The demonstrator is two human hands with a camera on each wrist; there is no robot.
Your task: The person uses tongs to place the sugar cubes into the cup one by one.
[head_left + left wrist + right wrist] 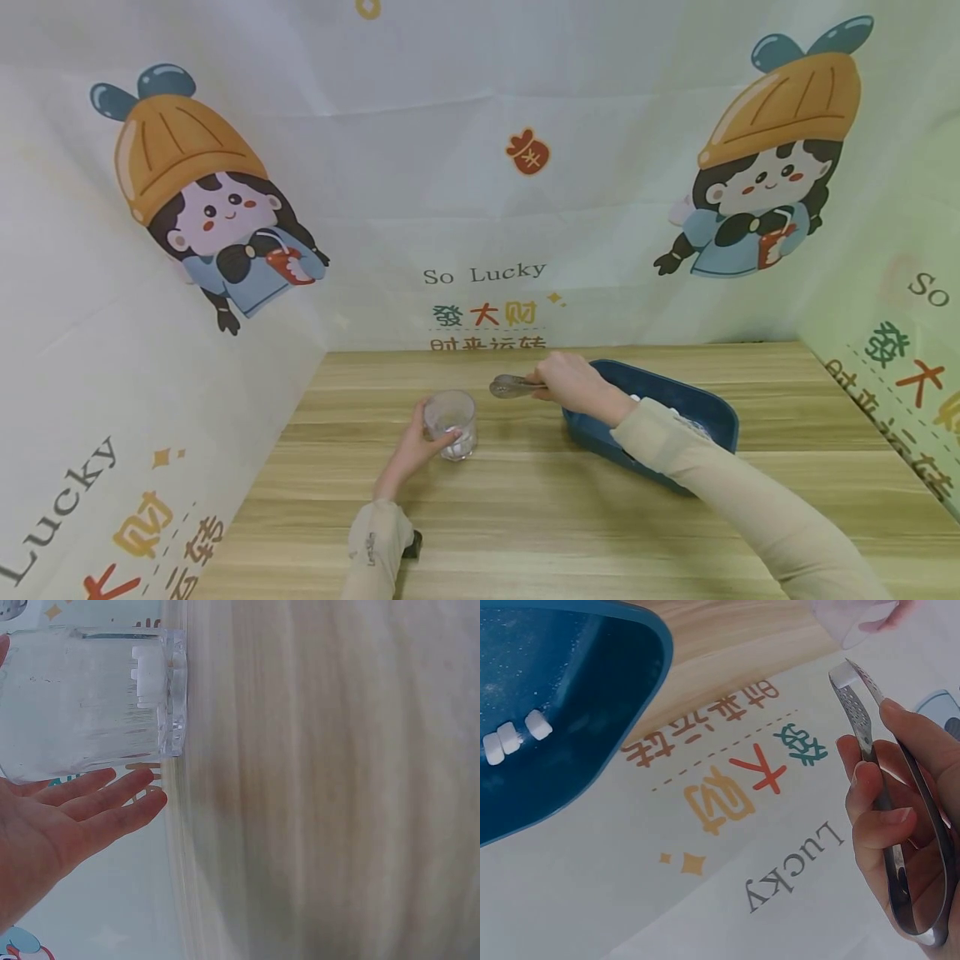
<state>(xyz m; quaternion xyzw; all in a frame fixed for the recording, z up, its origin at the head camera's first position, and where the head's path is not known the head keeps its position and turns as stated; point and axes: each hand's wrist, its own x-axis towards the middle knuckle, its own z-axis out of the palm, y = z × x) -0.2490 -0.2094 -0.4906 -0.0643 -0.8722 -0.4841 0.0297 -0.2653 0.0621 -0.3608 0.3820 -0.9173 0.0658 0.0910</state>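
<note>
My left hand [415, 450] holds a clear glass [450, 407] upright on the wooden table, thumb on the near side and fingers round the left. In the left wrist view, white pieces [150, 676] show low inside the glass. My right hand [907, 780] grips metal tongs [862, 724] whose perforated tips pinch a small white block [844, 673]. These tongs are raised to the right of the glass, tips pointing left towards it. Under my right forearm stands a blue bin [660, 385], where several white blocks [538, 724] lie.
A wooden tabletop [510, 517] runs beneath everything. Printed cloth [420, 192] with cartoon figures and lettering rises behind the table and along both sides. A small black object [412, 546] sits by my left cuff.
</note>
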